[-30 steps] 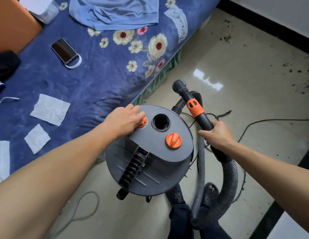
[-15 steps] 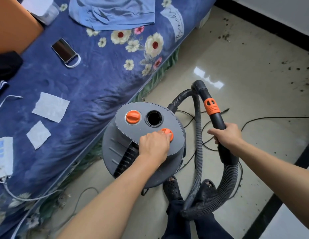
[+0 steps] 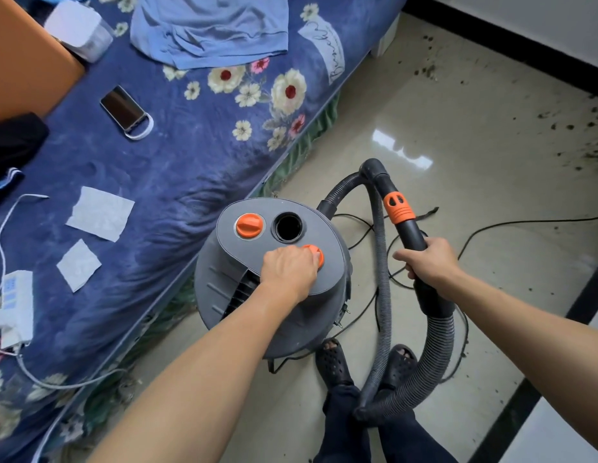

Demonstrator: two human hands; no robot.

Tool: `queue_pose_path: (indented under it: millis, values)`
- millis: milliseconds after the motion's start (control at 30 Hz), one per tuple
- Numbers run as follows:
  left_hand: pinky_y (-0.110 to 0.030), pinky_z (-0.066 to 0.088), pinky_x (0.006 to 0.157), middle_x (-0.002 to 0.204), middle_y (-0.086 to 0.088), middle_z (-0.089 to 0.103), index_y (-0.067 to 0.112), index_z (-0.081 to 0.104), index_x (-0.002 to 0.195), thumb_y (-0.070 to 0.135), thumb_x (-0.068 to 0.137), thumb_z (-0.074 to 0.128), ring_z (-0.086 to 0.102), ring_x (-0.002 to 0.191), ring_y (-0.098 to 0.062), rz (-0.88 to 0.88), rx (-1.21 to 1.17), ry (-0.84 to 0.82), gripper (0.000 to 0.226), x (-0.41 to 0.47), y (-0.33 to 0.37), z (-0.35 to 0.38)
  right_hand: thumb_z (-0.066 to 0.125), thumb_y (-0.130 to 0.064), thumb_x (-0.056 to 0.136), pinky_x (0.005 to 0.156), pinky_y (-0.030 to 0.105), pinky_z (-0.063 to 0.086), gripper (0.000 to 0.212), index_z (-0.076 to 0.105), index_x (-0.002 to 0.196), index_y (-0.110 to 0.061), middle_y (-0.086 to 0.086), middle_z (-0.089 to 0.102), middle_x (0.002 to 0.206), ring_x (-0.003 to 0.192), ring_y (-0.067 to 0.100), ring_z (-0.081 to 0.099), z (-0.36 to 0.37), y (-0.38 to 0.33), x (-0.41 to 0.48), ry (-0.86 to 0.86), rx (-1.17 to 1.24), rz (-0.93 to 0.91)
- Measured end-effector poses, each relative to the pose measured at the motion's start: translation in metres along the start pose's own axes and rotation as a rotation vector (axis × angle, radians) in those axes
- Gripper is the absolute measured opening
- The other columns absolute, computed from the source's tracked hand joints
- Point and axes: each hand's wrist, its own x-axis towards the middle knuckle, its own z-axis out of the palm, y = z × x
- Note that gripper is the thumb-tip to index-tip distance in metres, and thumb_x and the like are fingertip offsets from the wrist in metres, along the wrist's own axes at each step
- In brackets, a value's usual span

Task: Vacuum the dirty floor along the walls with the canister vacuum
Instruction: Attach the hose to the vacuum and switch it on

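1. Curled over the nearer round orange plastic knob (image 3: 319,255), my left hand (image 3: 290,272) grips it on the lid of the grey drum-shaped canister vacuum (image 3: 230,228), which stands on the beige tile floor (image 3: 457,128) just beside the blue flowered bed (image 3: 157,162)
2. Further right, my right hand (image 3: 427,265) wraps its fingers round the black plastic wand (image 3: 412,235), whose ribbed grey hose (image 3: 437,349) loops down past my feet (image 3: 334,362)
3. Dark dirt specks (image 3: 594,152) lie along the black skirting (image 3: 541,58), well apart from the canister

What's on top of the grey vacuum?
A far orange knob, a round black opening, and a near orange knob gripped by the left hand. The hand hides most of that knob and the lid under it.
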Motion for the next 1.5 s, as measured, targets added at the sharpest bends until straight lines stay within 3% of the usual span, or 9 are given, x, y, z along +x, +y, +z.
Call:
queue_pose_path:
  millis: [367,633,867,1000,1233,1367,1500]
  values:
    - [-0.036,0.032,0.066,0.115,-0.012,0.062,0.009,0.049,0.109,0.029,0.103,0.032,0.061,0.103,-0.035,0.380,0.252,-0.025,0.026,0.025,-0.025,-0.014,0.076,-0.018,0.076,0.049,0.029,0.048,0.023,0.062,0.089,-0.006,0.010,0.064,0.064,0.050,0.022,0.058,-0.012,0.006,0.002,-0.007,0.020,0.018]
    - [-0.036,0.033,0.066,0.112,-0.011,0.063,0.010,0.047,0.107,0.036,0.103,0.030,0.061,0.101,-0.034,0.358,0.173,-0.043,0.032,0.027,-0.028,-0.010,0.076,-0.020,0.076,0.050,0.029,0.047,0.023,0.061,0.089,-0.008,0.010,0.065,0.066,0.051,0.022,0.059,-0.020,0.009,0.003,0.011,0.058,0.019]
    - [-0.038,0.032,0.068,0.114,-0.012,0.056,0.011,0.046,0.110,0.039,0.100,0.035,0.056,0.102,-0.035,0.205,-0.040,0.117,0.031,0.020,-0.003,-0.017,0.076,-0.016,0.077,0.051,0.028,0.045,0.019,0.059,0.080,-0.008,0.008,0.060,0.061,0.046,0.020,0.054,-0.059,-0.013,-0.006,0.122,0.165,0.002]
    - [-0.040,0.039,0.076,0.116,-0.011,0.056,0.012,0.047,0.109,0.040,0.101,0.034,0.056,0.106,-0.035,0.204,-0.212,0.053,0.032,0.009,0.037,-0.038,0.075,-0.012,0.081,0.049,0.028,0.042,0.023,0.053,0.074,-0.011,0.008,0.053,0.058,0.042,0.018,0.047,-0.102,-0.049,-0.021,0.196,0.330,-0.019]
    - [-0.039,0.047,0.088,0.116,-0.002,0.058,0.021,0.050,0.120,0.071,0.078,0.054,0.056,0.108,-0.023,0.323,-0.633,-0.325,0.065,-0.017,0.092,-0.064,0.077,-0.015,0.078,0.045,0.025,0.044,0.023,0.054,0.082,-0.010,-0.001,0.049,0.046,0.038,0.015,0.048,-0.214,-0.139,-0.045,0.418,0.783,-0.083]
    - [-0.036,0.047,0.086,0.115,0.002,0.053,0.028,0.046,0.121,0.062,0.071,0.065,0.055,0.106,-0.020,0.264,-0.698,-0.267,0.064,-0.009,0.106,-0.084,0.077,-0.011,0.076,0.046,0.023,0.044,0.029,0.051,0.088,-0.009,-0.001,0.050,0.047,0.038,0.013,0.048,-0.272,-0.177,-0.049,0.469,1.046,-0.101]
    - [-0.036,0.047,0.081,0.108,-0.002,0.055,0.023,0.051,0.112,0.045,0.078,0.066,0.056,0.102,-0.024,0.182,-0.766,-0.125,0.044,0.023,0.118,-0.119,0.072,-0.006,0.079,0.045,0.022,0.044,0.024,0.049,0.077,-0.012,-0.002,0.050,0.052,0.041,0.010,0.049,-0.308,-0.192,-0.041,0.360,1.304,-0.078]
